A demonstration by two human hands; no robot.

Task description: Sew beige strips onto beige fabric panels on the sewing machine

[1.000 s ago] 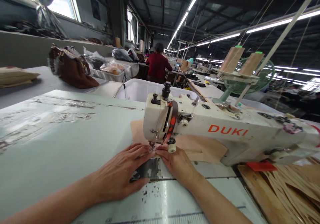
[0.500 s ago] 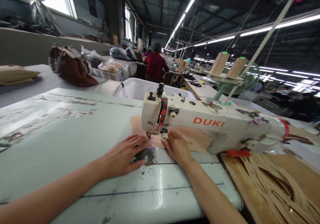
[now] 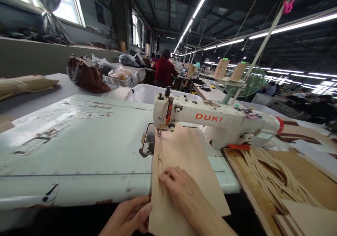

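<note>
A long beige leather panel [image 3: 195, 166] lies on the sewing machine bed, its far end under the presser foot [image 3: 159, 132], and its near end hangs over the table's front edge. Along its left side runs a seam or zip line with a small metal piece [image 3: 160, 161] on it. My right hand [image 3: 184, 190] rests on top of the panel, fingers curled and pinching at that line. Below the table edge, my left hand [image 3: 131, 216] grips the panel's left edge between thumb and fingers; some of its fingertips are hidden. The white sewing machine [image 3: 189, 113] stands just beyond both hands.
At the right, a wooden board [image 3: 297, 169] carries beige strips [image 3: 273, 176] and leather pieces. Two thread cones [image 3: 221, 68] stand behind the machine, near a green fan [image 3: 246, 83]. A brown handbag [image 3: 88, 74] sits at the left. A person in red [image 3: 165, 69] is farther off.
Both hands have moved from beside the needle toward me and down. The panel has turned and now stretches toward me. My left hand has gone from the machine bed to the panel's near left edge.
</note>
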